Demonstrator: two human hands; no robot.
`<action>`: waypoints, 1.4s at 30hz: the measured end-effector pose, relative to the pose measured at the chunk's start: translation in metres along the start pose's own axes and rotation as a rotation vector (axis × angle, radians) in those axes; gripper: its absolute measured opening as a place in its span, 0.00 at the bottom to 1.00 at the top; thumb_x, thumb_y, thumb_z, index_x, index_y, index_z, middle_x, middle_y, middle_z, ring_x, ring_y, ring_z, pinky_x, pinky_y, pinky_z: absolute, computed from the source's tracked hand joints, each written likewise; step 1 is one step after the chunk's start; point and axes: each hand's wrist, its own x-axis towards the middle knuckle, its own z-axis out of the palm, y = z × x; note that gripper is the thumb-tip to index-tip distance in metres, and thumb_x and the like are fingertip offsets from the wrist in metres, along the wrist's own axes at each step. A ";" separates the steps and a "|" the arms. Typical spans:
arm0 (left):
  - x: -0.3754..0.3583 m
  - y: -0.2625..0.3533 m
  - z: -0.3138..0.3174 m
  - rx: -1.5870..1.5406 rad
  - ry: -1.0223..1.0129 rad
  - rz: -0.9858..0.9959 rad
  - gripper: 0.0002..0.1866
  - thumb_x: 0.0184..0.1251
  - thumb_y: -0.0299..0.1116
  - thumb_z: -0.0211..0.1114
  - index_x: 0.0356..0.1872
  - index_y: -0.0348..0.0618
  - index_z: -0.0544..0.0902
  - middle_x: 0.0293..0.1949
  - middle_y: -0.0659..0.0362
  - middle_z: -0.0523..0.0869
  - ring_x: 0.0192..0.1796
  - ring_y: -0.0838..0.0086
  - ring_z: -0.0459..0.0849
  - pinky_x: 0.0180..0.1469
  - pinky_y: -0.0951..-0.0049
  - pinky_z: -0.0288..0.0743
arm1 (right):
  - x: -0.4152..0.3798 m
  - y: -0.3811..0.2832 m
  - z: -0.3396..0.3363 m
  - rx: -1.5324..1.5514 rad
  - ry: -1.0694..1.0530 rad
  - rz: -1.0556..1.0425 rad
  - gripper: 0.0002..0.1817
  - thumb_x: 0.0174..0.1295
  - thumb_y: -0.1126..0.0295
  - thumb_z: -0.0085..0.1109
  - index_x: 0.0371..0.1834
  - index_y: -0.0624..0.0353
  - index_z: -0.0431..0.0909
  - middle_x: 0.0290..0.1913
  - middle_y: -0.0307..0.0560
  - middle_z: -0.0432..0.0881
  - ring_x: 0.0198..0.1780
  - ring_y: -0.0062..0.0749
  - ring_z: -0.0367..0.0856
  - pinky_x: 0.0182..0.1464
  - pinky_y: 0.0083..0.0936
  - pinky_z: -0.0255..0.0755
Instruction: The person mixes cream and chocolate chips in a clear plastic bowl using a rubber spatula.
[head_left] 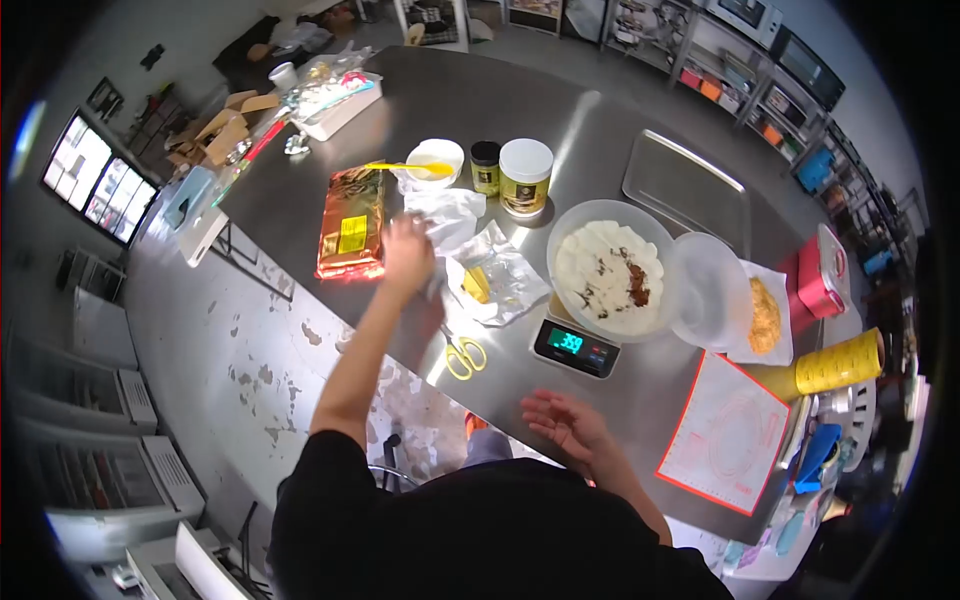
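Observation:
My left hand is over the table between a shiny copper-coloured foil package with a yellow label and a crumpled white plastic bag; its fingers are blurred, so their grip cannot be made out. Just right of it lies an opened wrapper with a piece of butter-like yellow block on it. My right hand hovers at the table's near edge, fingers apart and holding nothing. In front of it a digital scale with a lit display carries a large bowl of white powder with brown powder on top.
Yellow-handled scissors lie near the front edge. Behind are a white bowl with a yellow spatula, a dark-lidded jar and a white-lidded tub. To the right sit a metal tray, a translucent bowl and a red-edged mat.

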 end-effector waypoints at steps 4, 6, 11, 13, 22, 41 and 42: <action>0.097 -0.089 0.070 0.203 0.006 0.097 0.18 0.49 0.28 0.54 0.46 0.43 0.73 0.50 0.58 0.73 0.57 0.64 0.67 0.56 0.50 0.58 | 0.024 -0.006 0.035 -0.186 0.064 -0.078 0.15 0.62 0.72 0.42 0.50 0.67 0.66 0.48 0.57 0.74 0.47 0.38 0.76 0.50 0.30 0.71; 0.125 -0.109 0.086 0.222 -0.022 0.087 0.19 0.51 0.29 0.54 0.47 0.43 0.72 0.49 0.57 0.74 0.57 0.64 0.67 0.57 0.48 0.55 | 0.036 -0.010 0.041 -0.216 0.104 -0.091 0.15 0.62 0.71 0.43 0.50 0.66 0.67 0.47 0.52 0.75 0.45 0.29 0.76 0.47 0.23 0.71; 0.149 -0.135 0.107 0.276 -0.483 0.070 0.16 0.54 0.29 0.52 0.46 0.42 0.71 0.46 0.53 0.77 0.53 0.61 0.73 0.57 0.46 0.59 | 0.052 -0.017 0.065 -0.217 0.204 -0.116 0.14 0.62 0.71 0.43 0.49 0.65 0.68 0.46 0.51 0.76 0.44 0.28 0.76 0.47 0.22 0.70; 0.148 -0.142 0.111 0.176 -0.553 0.033 0.14 0.55 0.29 0.51 0.43 0.41 0.73 0.45 0.52 0.77 0.50 0.59 0.75 0.53 0.50 0.64 | 0.056 -0.019 0.066 -0.201 0.239 -0.128 0.15 0.62 0.71 0.43 0.49 0.65 0.68 0.46 0.51 0.76 0.43 0.28 0.76 0.46 0.22 0.71; 0.068 -0.113 0.013 -0.750 -0.465 -0.299 0.13 0.62 0.34 0.49 0.43 0.41 0.75 0.30 0.56 0.79 0.33 0.71 0.78 0.32 0.71 0.68 | 0.065 -0.040 0.071 -0.354 0.264 -0.215 0.15 0.63 0.69 0.44 0.50 0.65 0.69 0.46 0.47 0.76 0.42 0.23 0.75 0.45 0.17 0.70; -0.071 0.212 -0.056 -1.875 -0.929 -0.918 0.29 0.59 0.32 0.54 0.57 0.46 0.47 0.47 0.48 0.69 0.48 0.58 0.75 0.48 0.64 0.73 | -0.048 -0.029 -0.024 -0.434 0.535 -0.810 0.24 0.65 0.50 0.34 0.39 0.62 0.69 0.23 0.37 0.70 0.26 0.20 0.70 0.33 0.19 0.69; -0.068 0.219 -0.055 -1.932 -0.956 -0.991 0.30 0.60 0.33 0.53 0.58 0.47 0.45 0.47 0.47 0.69 0.48 0.55 0.75 0.48 0.61 0.73 | -0.059 -0.026 -0.032 -0.429 0.533 -0.803 0.24 0.65 0.50 0.34 0.39 0.62 0.69 0.23 0.37 0.70 0.26 0.20 0.70 0.33 0.19 0.69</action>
